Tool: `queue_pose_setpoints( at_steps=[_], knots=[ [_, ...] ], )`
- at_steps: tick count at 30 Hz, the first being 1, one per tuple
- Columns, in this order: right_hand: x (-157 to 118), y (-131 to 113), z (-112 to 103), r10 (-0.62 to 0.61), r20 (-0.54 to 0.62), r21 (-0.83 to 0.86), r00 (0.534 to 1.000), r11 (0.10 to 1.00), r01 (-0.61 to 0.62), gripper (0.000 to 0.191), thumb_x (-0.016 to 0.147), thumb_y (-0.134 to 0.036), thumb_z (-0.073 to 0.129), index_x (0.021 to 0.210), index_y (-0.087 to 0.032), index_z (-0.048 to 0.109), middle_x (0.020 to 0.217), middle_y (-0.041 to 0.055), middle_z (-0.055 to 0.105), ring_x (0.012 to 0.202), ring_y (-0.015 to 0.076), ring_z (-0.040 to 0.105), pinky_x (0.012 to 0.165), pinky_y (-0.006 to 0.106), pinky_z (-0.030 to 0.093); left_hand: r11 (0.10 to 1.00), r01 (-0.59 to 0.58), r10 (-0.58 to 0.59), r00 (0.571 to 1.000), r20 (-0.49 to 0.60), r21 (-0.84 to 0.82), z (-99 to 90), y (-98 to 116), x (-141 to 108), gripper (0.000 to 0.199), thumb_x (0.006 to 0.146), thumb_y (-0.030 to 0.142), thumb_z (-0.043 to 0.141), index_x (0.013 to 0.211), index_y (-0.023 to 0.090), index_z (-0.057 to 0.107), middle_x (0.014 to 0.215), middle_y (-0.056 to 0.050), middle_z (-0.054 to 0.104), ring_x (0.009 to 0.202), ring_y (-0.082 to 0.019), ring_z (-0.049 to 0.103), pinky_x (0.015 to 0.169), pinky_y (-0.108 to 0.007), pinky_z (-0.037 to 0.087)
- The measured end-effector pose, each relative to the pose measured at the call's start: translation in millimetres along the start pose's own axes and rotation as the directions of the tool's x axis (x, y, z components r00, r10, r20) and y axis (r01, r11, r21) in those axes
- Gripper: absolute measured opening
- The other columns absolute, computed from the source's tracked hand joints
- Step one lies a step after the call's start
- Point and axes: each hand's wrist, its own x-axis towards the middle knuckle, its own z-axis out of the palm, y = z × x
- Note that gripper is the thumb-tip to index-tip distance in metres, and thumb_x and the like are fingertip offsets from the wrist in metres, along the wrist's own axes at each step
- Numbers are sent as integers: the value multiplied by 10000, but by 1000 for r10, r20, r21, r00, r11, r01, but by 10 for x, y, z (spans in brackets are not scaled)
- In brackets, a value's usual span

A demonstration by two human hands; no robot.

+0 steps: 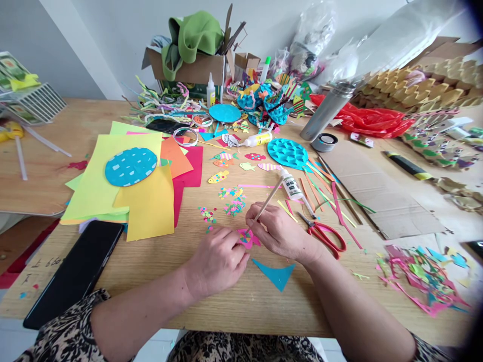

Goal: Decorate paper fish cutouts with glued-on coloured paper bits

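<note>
My right hand (277, 229) pinches a thin wooden stick (269, 199), its lower end down at a small pink paper fish (247, 238) with coloured bits on it. Against the left edge of that fish, my left hand (221, 259) has its fingers curled, the fingertips partly hidden. A blue paper offcut (277, 274) lies just in front of the hands. Beyond them are piles of tiny paper confetti (234, 205) and several finished paper fish, one of them yellow (218, 177). A white glue bottle (290, 184) lies beyond my right hand.
Red-handled scissors (326, 236) lie right of my right hand, near paper strips (341, 216) and a cardboard sheet (377, 191). Coloured paper sheets (151, 206) and a black phone (75, 271) are on the left. Paper scraps (418, 281) are heaped at right; a grey flask (327, 111) stands behind.
</note>
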Motion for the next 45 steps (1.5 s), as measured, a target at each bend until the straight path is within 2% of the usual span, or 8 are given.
queue_pose_setpoints(
  at_steps=[18, 37, 45],
  knots=[
    [-26, 16, 15, -4, 4, -2, 1000, 1000, 4, 144, 913, -135, 418, 805, -179, 502, 735, 44, 561, 679, 157, 502, 651, 295, 389, 1000, 3, -3, 1000, 20, -15, -5, 2, 3, 178, 892, 185, 543, 817, 174, 704, 822, -50, 659, 791, -214, 597, 696, -376, 510],
    [-32, -34, -181, 44, 3, 25, 999, 999, -44, 112, 930, -153, 429, 849, -173, 505, 765, 35, 581, 679, 143, 523, 626, 282, 408, 1000, -12, 12, 1000, 3, -11, -11, -6, 16, 191, 891, 178, 542, 761, 164, 681, 778, -50, 644, 763, -213, 599, 680, -377, 517],
    [-47, -38, -168, 52, 35, 48, 998, 997, -53, 96, 910, -145, 441, 844, -166, 507, 776, 47, 583, 700, 151, 532, 647, 290, 419, 1000, 0, 1, 999, 33, -17, -14, -2, 12, 179, 893, 186, 543, 798, 165, 694, 805, -58, 652, 776, -221, 604, 689, -387, 524]
  ],
)
